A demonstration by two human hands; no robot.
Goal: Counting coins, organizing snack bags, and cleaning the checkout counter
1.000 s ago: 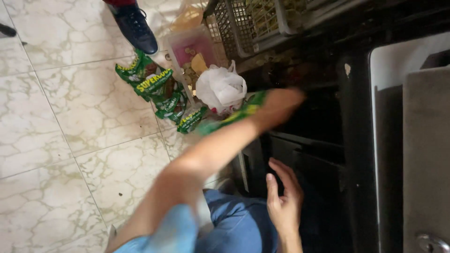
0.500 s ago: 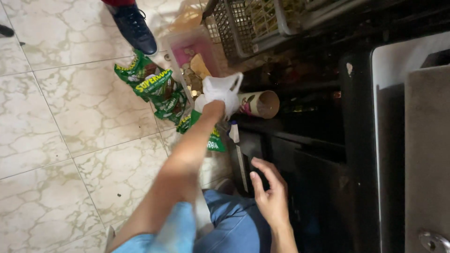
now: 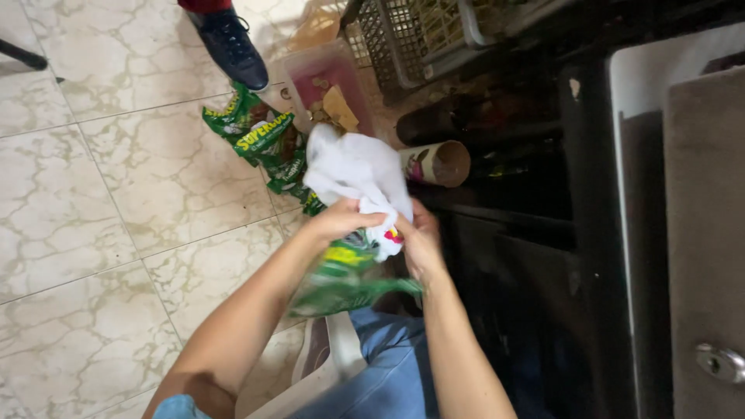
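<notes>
gripping the white plastic bag (image 3: 358, 174), left hand (image 3: 341, 221) and right hand (image 3: 420, 240) have fingers closed on it; advise steady support underneath, above the green snack packets (image 3: 264, 143).

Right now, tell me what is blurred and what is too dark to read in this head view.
Head view: the green packet below both hands is smeared by motion blur; the left hand and right hand on the white plastic bag are slightly soft; the marble floor tiles are evenly lit and sharp; the dark cabinet shelves at right are in deep shadow, their contents barely readable.
</notes>
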